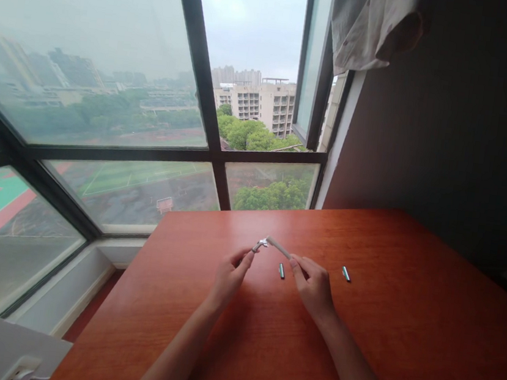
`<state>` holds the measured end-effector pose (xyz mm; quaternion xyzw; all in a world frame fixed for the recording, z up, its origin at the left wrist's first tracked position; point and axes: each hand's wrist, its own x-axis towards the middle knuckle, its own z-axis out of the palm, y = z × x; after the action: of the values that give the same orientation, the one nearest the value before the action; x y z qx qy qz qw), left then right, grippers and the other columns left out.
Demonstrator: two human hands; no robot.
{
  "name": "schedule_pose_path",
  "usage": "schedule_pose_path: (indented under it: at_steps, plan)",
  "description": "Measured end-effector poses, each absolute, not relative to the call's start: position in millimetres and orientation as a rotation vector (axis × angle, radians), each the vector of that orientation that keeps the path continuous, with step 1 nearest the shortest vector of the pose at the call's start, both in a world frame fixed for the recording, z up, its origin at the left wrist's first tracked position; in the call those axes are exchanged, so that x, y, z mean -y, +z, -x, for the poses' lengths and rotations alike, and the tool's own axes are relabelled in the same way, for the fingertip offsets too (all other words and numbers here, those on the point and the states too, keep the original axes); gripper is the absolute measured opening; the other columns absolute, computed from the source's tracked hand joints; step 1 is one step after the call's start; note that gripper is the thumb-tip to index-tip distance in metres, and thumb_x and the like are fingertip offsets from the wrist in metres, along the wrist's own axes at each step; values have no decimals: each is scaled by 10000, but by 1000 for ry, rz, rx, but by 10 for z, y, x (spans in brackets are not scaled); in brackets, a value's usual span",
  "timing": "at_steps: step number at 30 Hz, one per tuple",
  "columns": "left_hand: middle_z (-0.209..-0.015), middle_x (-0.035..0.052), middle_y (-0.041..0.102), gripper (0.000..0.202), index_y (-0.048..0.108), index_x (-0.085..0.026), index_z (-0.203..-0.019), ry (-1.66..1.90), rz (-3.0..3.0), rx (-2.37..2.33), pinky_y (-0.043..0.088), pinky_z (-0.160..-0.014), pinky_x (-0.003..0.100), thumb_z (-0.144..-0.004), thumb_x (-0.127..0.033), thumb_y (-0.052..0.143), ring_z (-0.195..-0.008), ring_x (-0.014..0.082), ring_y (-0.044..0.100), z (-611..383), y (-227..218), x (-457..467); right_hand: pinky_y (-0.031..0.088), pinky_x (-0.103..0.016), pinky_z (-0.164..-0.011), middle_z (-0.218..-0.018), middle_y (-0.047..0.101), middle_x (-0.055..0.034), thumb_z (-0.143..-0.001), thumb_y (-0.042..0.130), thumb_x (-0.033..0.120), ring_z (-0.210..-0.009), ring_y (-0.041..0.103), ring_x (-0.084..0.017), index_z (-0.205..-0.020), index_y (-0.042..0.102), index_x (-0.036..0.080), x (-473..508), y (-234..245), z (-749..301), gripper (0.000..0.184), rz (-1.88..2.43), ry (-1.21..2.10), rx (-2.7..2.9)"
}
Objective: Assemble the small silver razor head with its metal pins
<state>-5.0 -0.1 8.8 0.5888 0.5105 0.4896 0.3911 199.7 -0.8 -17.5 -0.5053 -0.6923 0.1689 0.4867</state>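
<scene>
Both my hands hold a small slim metal tool (273,245), like a thin grey rod with a shiny end piece, just above the red-brown wooden table (402,331). My left hand (230,275) pinches its shiny left end with the fingertips. My right hand (313,285) grips the rod's right end. Two short greenish metal cylinders lie on the table: one cylinder (281,271) between my hands, the other cylinder (346,273) just right of my right hand.
A large window (110,74) with dark frames runs along the table's far and left sides. A light cloth (370,25) hangs at the top by a dark wall (466,117) on the right. A white socket with a cable (21,371) sits at the lower left.
</scene>
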Motion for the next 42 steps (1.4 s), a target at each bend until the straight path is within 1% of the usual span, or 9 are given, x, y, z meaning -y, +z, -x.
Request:
schedule_pose_path:
  at_steps: [7,15,22,29,32,35,38,42]
  plan:
    - [-629,1,479,425,711,-135,-1046,1244,-1481,-1305,318,-550,230,-819,-465,568,-605,131,404,51,92,3,451,-265,-632,-738,683,-69,-930,433,345,-673,618,-196,-890,732,178,3,-170,-1994,345,1229,403,1680]
    - [-621,-4,472,424,712,-135,-1043,1248,-1480,-1291,315,-547,232,-817,-466,574,-599,130,401,58,80,-4,454,-274,-655,-768,688,-78,-933,430,346,-702,627,-207,-901,728,178,0,-181,-1997,344,1228,398,1681]
    - [-624,-3,480,422,716,-137,-1027,1249,-1479,-1295,324,-553,234,-816,-473,572,-599,131,409,64,92,0,448,-273,-646,-765,686,-73,-933,434,340,-698,623,-206,-909,723,182,5,-168,-1994,331,1212,414,1687]
    - [-635,-3,471,408,711,-140,-1033,1264,-1491,-1293,335,-563,232,-831,-461,561,-611,131,414,68,101,6,439,-263,-641,-767,683,-66,-932,436,337,-700,620,-198,-860,723,176,11,-139,-1991,336,1177,460,1698]
    - [-625,-7,460,419,711,-133,-1029,1252,-1489,-1284,330,-555,231,-825,-467,564,-602,127,404,64,97,4,430,-260,-626,-735,672,-62,-931,437,340,-676,608,-194,-850,720,171,5,-152,-1992,339,1192,458,1676]
    - [-633,-4,468,420,709,-131,-1033,1256,-1497,-1294,332,-558,230,-828,-465,560,-606,127,409,67,91,2,420,-253,-608,-703,659,-54,-930,438,345,-652,598,-186,-798,711,171,8,-148,-1989,350,1184,488,1677]
    - [-638,-1,476,416,707,-132,-1040,1268,-1507,-1315,335,-561,230,-835,-459,552,-608,129,415,73,84,-1,419,-250,-617,-730,667,-55,-932,436,342,-672,603,-184,-761,705,170,23,-123,-1983,362,1156,531,1689]
    - [-634,-2,470,418,705,-134,-1051,1270,-1512,-1330,331,-556,228,-837,-458,548,-603,127,411,77,80,-7,406,-246,-590,-691,649,-43,-936,426,344,-649,594,-177,-827,720,160,39,-95,-1979,363,1139,565,1694]
